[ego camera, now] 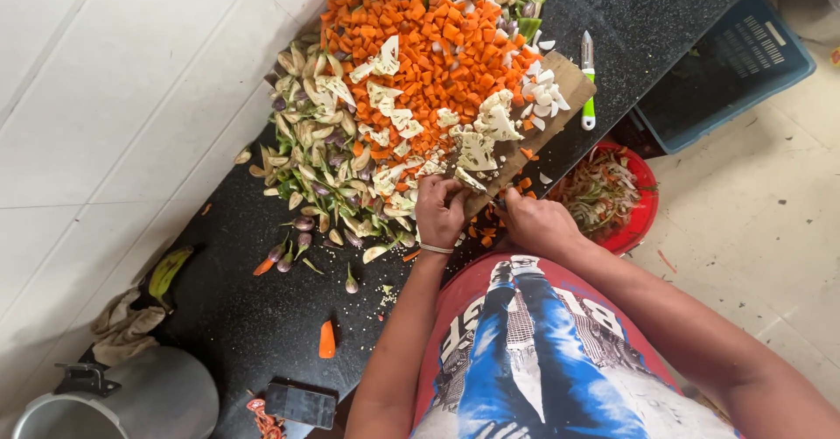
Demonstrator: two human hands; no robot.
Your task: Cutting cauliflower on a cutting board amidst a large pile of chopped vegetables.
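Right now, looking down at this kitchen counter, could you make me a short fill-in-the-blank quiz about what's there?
1. The big heap of diced pieces on the counter is coloured ____.
2. The left hand presses down white ____ on the wooden cutting board.
3. The peeler at the board's far end has a ____ handle.
4. The bowl of scraps by the right hand is ____.

Missing words: orange; cauliflower; green; red
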